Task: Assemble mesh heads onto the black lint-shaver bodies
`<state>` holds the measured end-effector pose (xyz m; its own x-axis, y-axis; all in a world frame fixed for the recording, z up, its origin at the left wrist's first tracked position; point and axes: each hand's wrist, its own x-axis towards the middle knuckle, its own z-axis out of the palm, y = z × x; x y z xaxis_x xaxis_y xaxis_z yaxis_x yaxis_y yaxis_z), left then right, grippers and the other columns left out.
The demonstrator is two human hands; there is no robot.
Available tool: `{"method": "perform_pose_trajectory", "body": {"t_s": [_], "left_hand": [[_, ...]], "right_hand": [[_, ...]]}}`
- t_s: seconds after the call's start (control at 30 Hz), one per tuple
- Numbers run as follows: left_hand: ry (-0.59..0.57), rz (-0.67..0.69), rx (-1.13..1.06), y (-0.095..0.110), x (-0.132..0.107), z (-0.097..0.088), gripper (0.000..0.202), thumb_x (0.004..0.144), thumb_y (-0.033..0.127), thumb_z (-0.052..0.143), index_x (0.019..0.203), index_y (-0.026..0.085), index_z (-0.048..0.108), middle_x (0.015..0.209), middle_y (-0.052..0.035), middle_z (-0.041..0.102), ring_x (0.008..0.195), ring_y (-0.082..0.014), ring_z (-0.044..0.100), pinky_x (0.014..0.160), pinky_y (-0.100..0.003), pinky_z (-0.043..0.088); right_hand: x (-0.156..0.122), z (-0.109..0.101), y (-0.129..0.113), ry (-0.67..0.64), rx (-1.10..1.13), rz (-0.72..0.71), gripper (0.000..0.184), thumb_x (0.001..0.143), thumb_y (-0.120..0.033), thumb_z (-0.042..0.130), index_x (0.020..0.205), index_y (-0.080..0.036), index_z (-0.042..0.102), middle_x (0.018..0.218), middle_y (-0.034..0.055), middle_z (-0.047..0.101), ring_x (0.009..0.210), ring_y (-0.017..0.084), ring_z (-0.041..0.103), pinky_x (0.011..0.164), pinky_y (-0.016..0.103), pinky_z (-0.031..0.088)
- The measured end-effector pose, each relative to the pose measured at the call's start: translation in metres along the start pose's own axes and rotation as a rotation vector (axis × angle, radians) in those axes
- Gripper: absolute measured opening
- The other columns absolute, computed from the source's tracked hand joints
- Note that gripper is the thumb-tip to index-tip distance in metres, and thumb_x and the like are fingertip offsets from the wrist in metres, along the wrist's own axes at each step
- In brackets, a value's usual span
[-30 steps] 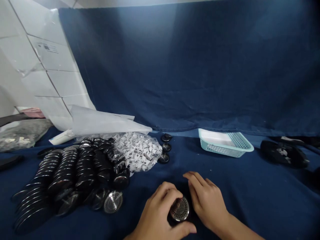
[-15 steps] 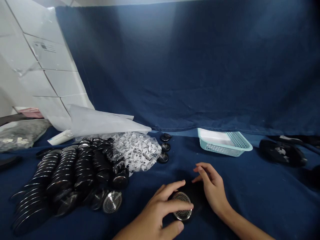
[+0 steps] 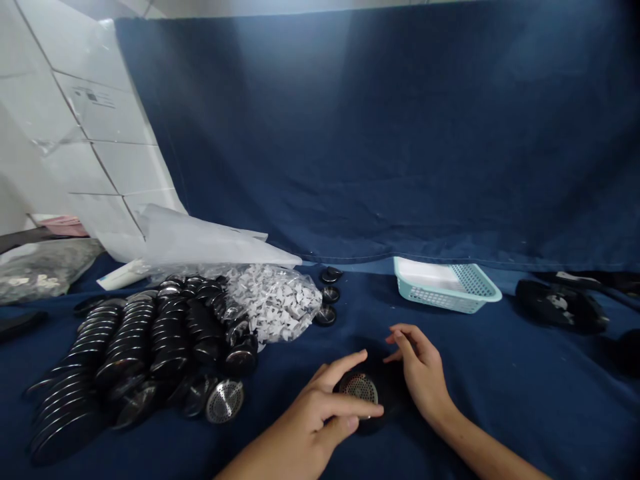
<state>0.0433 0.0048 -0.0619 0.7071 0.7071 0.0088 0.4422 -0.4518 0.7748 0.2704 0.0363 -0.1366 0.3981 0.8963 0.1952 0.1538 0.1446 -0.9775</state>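
Note:
A round metal mesh disc (image 3: 361,387) sits in a black round piece lying on the blue cloth in front of me. My left hand (image 3: 320,410) reaches over it with fingers stretched and apart; one finger lies across the disc and the thumb is bent in close below that finger. Just right of the black piece is my right hand (image 3: 423,373), its fingers loosely bent and apart with nothing visible in them. Between the hands it is too dark to see whether the right fingertips touch anything. Another perforated metal disc (image 3: 225,401) lies left of my left hand.
Rows of stacked black round pieces (image 3: 123,353) cover the left side. Beside them is a clear bag of small white pieces (image 3: 283,303). Several black round pieces (image 3: 326,315) lie right of it. A pale green basket (image 3: 440,297) and a black item (image 3: 560,307) are farther right.
My left thumb has moved up and in toward the finger over the disc. The disc now shows a little higher and further left. The right hand has barely moved.

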Motion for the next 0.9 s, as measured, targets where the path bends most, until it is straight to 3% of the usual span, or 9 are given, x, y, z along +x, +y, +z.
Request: {"method": "perform_pose_trajectory", "body": {"t_s": [0.13,0.3,0.47,0.57,0.67,0.73,0.77,0.83,0.9], "left_hand": [[0.107,0.126,0.141,-0.003,0.006,0.008,0.036,0.077,0.031,0.072,0.112,0.039,0.067,0.147,-0.0004,0.042,0.13,-0.0328,0.042,0.104,-0.06,0.036],[0.262,0.087,0.161,0.001,0.011,0.015,0.064,0.072,0.024,0.076,0.131,0.031,0.051,0.123,-0.0041,0.06,0.114,-0.0248,0.053,0.102,-0.046,0.044],[0.075,0.036,0.12,0.014,0.003,-0.003,0.076,0.077,0.011,0.06,0.142,0.039,0.033,0.139,0.0028,0.05,0.129,-0.0192,0.044,0.111,-0.04,0.036],[0.029,0.046,0.269,0.021,0.006,-0.007,0.078,0.078,0.025,0.066,0.145,0.039,0.029,0.153,0.0017,0.032,0.138,-0.0258,0.032,0.114,-0.049,0.029],[0.112,-0.049,0.48,0.028,0.015,-0.004,0.077,0.073,0.055,0.07,0.138,0.024,0.046,0.14,-0.0115,0.05,0.126,-0.0368,0.045,0.107,-0.059,0.032],[0.112,-0.097,0.574,0.034,0.02,-0.005,0.069,0.075,0.062,0.064,0.127,0.018,0.058,0.119,-0.0138,0.065,0.111,-0.0367,0.057,0.102,-0.06,0.036],[0.076,-0.086,0.595,0.037,0.021,-0.007,0.062,0.077,0.059,0.064,0.124,0.019,0.061,0.114,-0.0125,0.067,0.107,-0.0354,0.059,0.101,-0.059,0.038],[-0.046,-0.005,0.602,0.045,0.021,-0.013,0.052,0.08,0.042,0.068,0.128,0.027,0.057,0.125,-0.0085,0.063,0.115,-0.0334,0.057,0.101,-0.055,0.04],[-0.15,0.079,0.613,0.052,0.02,-0.018,0.067,0.078,0.028,0.071,0.138,0.036,0.044,0.145,-0.0043,0.047,0.13,-0.0329,0.044,0.104,-0.054,0.039]], "right_hand": [[-0.001,0.001,0.001,0.002,-0.011,0.003,0.036,0.087,-0.051,0.053,0.098,-0.017,0.059,0.083,0.0036,0.064,0.058,0.018,0.065,0.058,0.032,0.052],[-0.002,0.002,0.005,0.007,-0.06,0.001,0.035,0.087,-0.05,0.051,0.098,-0.018,0.06,0.084,0.0031,0.064,0.059,0.018,0.066,0.061,0.032,0.05],[-0.002,0.002,0.004,-0.003,-0.084,-0.022,0.035,0.088,-0.05,0.049,0.098,-0.019,0.059,0.086,0.0037,0.065,0.06,0.019,0.066,0.063,0.032,0.05],[-0.003,0.004,0.001,-0.02,-0.09,-0.032,0.034,0.088,-0.05,0.049,0.098,-0.019,0.059,0.086,0.0037,0.065,0.06,0.019,0.066,0.061,0.031,0.05],[-0.005,0.005,-0.002,-0.02,-0.102,-0.048,0.034,0.088,-0.05,0.049,0.098,-0.019,0.06,0.086,0.0038,0.066,0.06,0.019,0.066,0.06,0.03,0.05],[-0.005,0.005,-0.003,-0.014,-0.106,-0.054,0.034,0.088,-0.05,0.048,0.098,-0.02,0.06,0.087,0.0039,0.066,0.059,0.019,0.066,0.059,0.029,0.05],[-0.005,0.005,-0.003,-0.016,-0.109,-0.058,0.033,0.088,-0.049,0.048,0.098,-0.02,0.06,0.087,0.0038,0.066,0.059,0.018,0.066,0.059,0.029,0.049],[-0.005,0.005,-0.002,-0.028,-0.113,-0.072,0.032,0.088,-0.049,0.048,0.098,-0.02,0.059,0.086,0.0033,0.066,0.06,0.018,0.066,0.06,0.029,0.049],[-0.005,0.005,0.0,-0.043,-0.119,-0.091,0.031,0.089,-0.048,0.047,0.098,-0.021,0.059,0.085,0.003,0.066,0.06,0.019,0.066,0.062,0.029,0.049]]}}
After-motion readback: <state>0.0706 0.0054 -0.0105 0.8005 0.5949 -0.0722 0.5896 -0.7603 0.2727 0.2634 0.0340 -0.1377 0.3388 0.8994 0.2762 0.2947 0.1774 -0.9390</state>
